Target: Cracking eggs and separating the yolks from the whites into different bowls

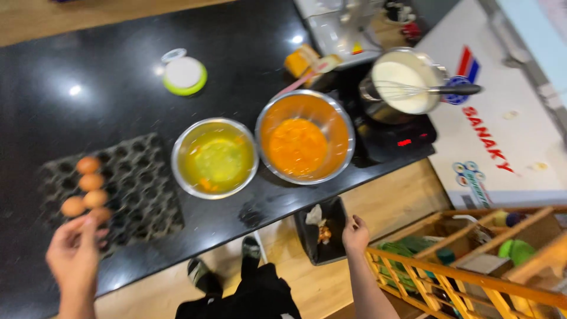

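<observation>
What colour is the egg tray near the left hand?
The egg tray is dark grey, nearly black, with brown eggs; the head view shows it.

Grey egg tray [139, 189] at left; red cooktop display [405, 142]; red-blue logos on white chest lid [520, 136].
</observation>
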